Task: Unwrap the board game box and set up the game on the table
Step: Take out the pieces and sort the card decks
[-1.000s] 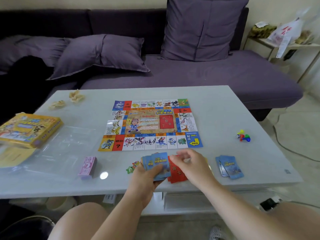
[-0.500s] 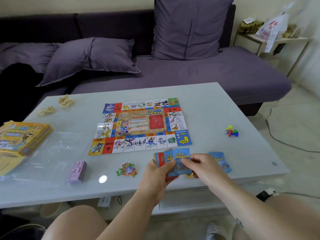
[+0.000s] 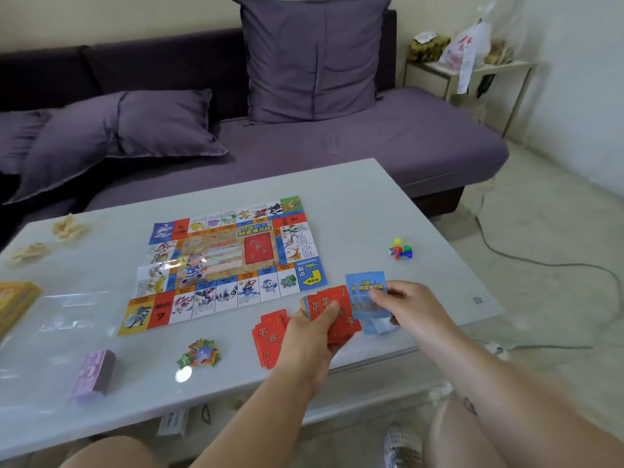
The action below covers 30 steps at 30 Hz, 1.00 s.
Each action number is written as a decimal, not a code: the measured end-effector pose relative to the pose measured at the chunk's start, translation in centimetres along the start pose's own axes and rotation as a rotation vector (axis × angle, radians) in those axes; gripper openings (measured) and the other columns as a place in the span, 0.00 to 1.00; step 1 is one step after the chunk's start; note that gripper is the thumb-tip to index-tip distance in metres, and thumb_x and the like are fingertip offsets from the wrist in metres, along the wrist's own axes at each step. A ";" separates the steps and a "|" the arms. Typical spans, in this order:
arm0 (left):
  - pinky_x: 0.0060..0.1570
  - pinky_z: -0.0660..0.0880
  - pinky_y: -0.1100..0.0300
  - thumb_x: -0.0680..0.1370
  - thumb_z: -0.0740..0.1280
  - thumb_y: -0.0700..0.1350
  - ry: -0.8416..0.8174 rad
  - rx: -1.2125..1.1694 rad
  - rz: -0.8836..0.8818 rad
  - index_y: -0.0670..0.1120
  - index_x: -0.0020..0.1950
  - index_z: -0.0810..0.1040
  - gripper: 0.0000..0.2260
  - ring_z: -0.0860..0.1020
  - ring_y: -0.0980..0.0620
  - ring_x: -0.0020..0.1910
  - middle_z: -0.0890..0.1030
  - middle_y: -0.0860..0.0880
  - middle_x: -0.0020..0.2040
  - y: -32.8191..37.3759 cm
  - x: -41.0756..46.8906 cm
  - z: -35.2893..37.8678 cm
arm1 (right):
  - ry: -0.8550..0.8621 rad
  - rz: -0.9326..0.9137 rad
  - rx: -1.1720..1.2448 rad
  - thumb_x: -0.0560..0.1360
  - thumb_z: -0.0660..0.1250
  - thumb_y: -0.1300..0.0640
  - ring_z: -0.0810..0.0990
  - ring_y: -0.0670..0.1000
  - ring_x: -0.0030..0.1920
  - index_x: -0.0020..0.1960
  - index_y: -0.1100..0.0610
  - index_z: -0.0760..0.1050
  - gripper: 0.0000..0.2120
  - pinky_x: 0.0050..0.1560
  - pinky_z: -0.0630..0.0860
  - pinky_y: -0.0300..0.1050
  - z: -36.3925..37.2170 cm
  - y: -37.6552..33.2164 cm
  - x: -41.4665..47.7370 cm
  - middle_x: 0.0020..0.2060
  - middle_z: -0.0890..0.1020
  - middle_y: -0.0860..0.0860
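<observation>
Step in hand: sorting mixed cards by colour, as I judge it; the board already lies flat, so setup looks well past halfway.
Left hand: fingers curled round a fanned card stack, thumb on top; red backs face up, and a blue edge shows at the stack's far-left corner.
Right hand: thumb and fingers pinch one blue card, held just right of the left hand's stack and overlapping it slightly.
Blue pile: on the desk directly under the right hand; mostly hidden by it.
Red pile: on the desk just left of the left hand; loosely spread.
Board position: beyond both hands, near the left hand's fingertips.
Pawns and die: beyond the right hand, well apart from it.
Star tokens and paper money: left of the left hand, the money farther off.
Box: far left of the left hand at the desk's edge; clear wrap lies beside it.
Doing it well: lower the blue card flat onto the blue pile and square it before letting go; peel one card at a time so no red rides along; hold the stack firmly so the fan cannot slip.
Risk: the blue pile sits near the desk's front edge; a careless drop could slide cards off it.
Next need: tidy both piles, then set each at its place by the board.
</observation>
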State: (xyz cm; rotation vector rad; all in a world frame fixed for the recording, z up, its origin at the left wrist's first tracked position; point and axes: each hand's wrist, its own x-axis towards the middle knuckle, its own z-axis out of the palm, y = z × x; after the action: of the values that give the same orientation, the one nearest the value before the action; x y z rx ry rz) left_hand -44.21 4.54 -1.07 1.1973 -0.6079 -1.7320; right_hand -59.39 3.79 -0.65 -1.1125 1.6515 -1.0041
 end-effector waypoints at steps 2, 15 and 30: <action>0.51 0.78 0.48 0.78 0.64 0.35 0.019 -0.034 -0.023 0.42 0.52 0.75 0.05 0.82 0.47 0.43 0.84 0.44 0.42 0.1 0.1 0.0 | 0.050 -0.017 -0.022 0.76 0.66 0.63 0.78 0.41 0.31 0.48 0.60 0.81 0.05 0.26 0.67 0.26 -1.1 0.2 0.4 0.35 0.82 0.52; 0.38 0.81 0.58 0.79 0.58 0.33 -0.124 -0.054 -0.008 0.40 0.53 0.75 0.08 0.84 0.48 0.42 0.85 0.43 0.44 1.0 -1.0 -2.2 | -0.214 -0.045 -0.177 0.72 0.71 0.49 0.79 0.39 0.40 0.46 0.50 0.79 0.06 0.43 0.73 0.33 2.8 -0.9 -0.8 0.40 0.82 0.44; 0.38 0.82 0.51 0.78 0.63 0.34 0.074 -0.067 0.117 0.41 0.53 0.75 0.06 0.84 0.47 0.39 0.85 0.44 0.40 2.8 -2.5 -7.8 | -0.243 0.051 0.041 0.74 0.70 0.56 0.79 0.45 0.34 0.44 0.54 0.79 0.02 0.34 0.73 0.37 9.6 -1.9 -2.6 0.37 0.83 0.49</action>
State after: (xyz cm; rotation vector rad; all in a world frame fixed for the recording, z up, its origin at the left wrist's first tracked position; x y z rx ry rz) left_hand -35.72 6.29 -0.90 1.1513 -0.5601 -1.5905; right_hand -49.29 4.36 -1.02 -1.1122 1.4512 -0.8315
